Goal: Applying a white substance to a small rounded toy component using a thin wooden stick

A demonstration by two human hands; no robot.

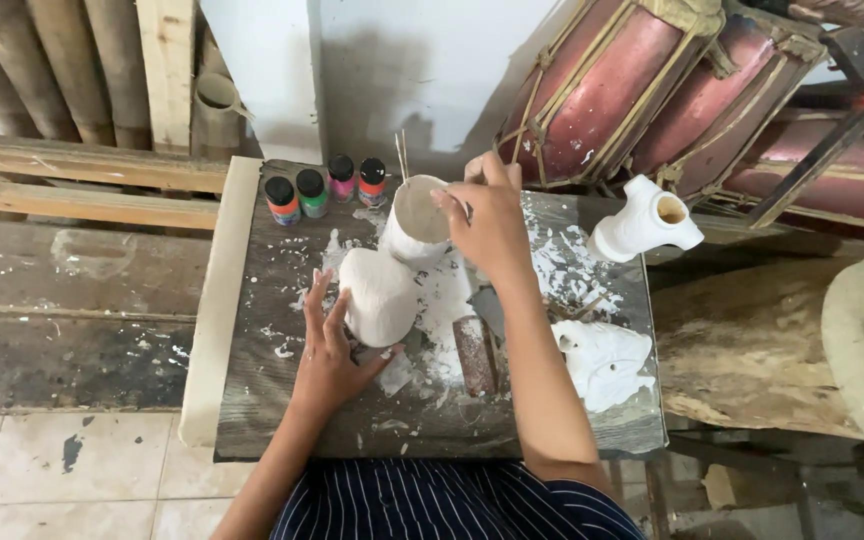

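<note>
Table (pixel 272 400) is a dark worn board w/ white plaster splashes, pale wood strip along its left edge. Near edge sits right against the person's striped shirt (pixel 452 505). Far edge almost meets the white wall. Open room: bare patch near-left, below the left hand (pixel 327 355); the centre is crowded.

L hand lies flat, fingers (pixel 317 300) spread and straight, touching the left side of the white plaster figure (pixel 380 295) at mid-table; steadies it, not wrapped round. R hand (pixel 492 225) reaches over the white cup (pixel 417 220) just behind the figure, fingers curled at its rim. Whether they pinch anything can't be told; two thin sticks (pixel 401 155) rise at the cup's far side. Cup contents look pale grey-white, can't tell more.

Four small paint bottles (pixel 327 188), black caps, stand in a row at the far-left edge: orange/blue, green, pink, red.

Right side: white plaster mask (pixel 607 365) lies flat near the right edge; a brownish cylinder tool (pixel 474 355) lies between it and the figure. White hollow cast (pixel 642 225) w/ open hole sits at the far-right corner, partly off the board. Red drums (pixel 642 90) w/ rope lacing lean behind it. Log (pixel 752 350) to the right, bamboo (pixel 42 65) far-left.
</note>
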